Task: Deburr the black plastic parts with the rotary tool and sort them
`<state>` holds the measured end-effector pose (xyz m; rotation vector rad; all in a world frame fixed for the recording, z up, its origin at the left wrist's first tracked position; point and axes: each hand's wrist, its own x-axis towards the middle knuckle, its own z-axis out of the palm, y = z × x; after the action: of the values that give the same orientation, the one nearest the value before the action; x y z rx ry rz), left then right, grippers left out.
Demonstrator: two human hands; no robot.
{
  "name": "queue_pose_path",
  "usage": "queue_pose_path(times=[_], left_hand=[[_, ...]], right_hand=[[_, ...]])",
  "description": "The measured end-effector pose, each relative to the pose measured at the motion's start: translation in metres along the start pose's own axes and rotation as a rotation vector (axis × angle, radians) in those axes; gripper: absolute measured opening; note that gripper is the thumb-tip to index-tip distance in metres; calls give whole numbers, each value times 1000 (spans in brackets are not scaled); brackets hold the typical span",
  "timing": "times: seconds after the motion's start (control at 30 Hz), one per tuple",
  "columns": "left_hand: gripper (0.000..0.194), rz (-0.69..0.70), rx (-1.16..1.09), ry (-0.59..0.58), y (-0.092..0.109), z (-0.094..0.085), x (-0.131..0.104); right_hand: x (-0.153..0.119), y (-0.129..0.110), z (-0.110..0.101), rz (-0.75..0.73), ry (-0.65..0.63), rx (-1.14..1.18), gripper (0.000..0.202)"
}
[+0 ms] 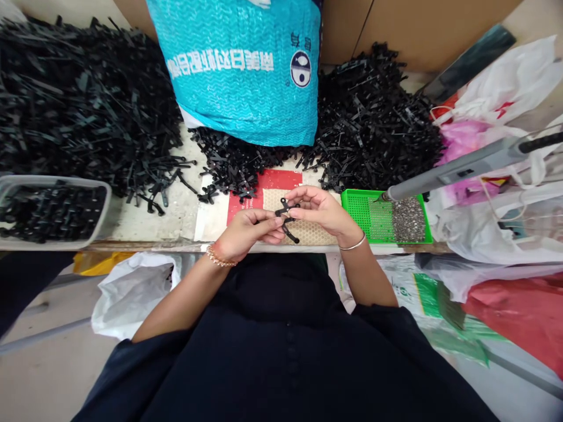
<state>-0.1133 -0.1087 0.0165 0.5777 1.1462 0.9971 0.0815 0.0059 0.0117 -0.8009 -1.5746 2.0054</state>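
Observation:
My left hand [253, 233] pinches a black jointed plastic piece [290, 234] between thumb and fingertips. Opposite it, my right hand [320, 212] has its thumb and fingers closed on the upper part of the same piece. Several arms with round ends stick out from it; whether it is one part or more I cannot tell. Beneath both hands lies a beige textured mat [314, 233]. Just right of my right hand sits a green basket [358, 202] with small metal fasteners [408, 220] heaped at its right side.
An electric screwdriver [453, 170] hangs over the basket. Heaps of black strips [83, 105] and black pieces [373, 117] flank a blue bag [246, 70]. A clear tub [104, 214] of black parts stands left. Plastic bags [479, 205] crowd the right; the bench edge [153, 246] runs near my body.

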Motion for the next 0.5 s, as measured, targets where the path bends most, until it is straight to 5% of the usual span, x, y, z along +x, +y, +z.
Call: queue_pose_path(times=[0.5], left_hand=[[43, -22, -29, 20, 0, -2, 5]], right_hand=[[9, 11, 0, -12, 20, -35, 41]])
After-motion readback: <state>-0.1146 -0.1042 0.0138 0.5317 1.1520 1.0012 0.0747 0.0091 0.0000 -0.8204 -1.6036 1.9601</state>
